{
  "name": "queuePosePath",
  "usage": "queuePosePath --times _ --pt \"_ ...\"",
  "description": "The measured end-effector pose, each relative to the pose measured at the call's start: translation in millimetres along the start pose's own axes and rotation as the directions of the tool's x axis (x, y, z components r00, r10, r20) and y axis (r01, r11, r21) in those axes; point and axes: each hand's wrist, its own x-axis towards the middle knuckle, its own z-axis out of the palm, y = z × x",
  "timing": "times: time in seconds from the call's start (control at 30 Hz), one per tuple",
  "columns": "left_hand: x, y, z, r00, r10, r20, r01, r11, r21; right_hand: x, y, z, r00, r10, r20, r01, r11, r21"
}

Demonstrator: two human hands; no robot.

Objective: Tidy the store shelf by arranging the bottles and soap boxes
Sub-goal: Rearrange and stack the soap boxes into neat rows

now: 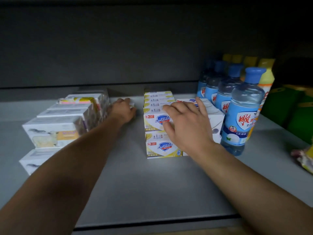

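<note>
Yellow-and-white Safeguard soap boxes (160, 147) stand in a stacked row running back along the middle of the grey shelf (135, 184). My right hand (184, 122) lies with spread fingers on top of the front boxes and on a white row of boxes (215, 116) beside them. Further back, my left hand (123, 109) grips a small white soap box (131, 103) between the two rows. To the left runs a row of white boxes with a sheep picture (54, 131). Blue-capped clear bottles (243, 112) line up on the right.
Yellow-capped bottles (265, 78) stand behind the blue ones. Dark green packages (291, 106) sit at the far right, and a yellow packet (304, 158) lies near the right edge. The shelf's dark back wall and front lip bound the space.
</note>
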Motion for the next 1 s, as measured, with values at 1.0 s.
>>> queuePosePath --times 1.0 --pt "-226.3 -1.7 -108.1 0.997 0.077 -0.014 -0.053 0.523 -0.851 -54.0 -50.3 -49.6 0.933 -0.295 0.209 0.052 0.682 0.730"
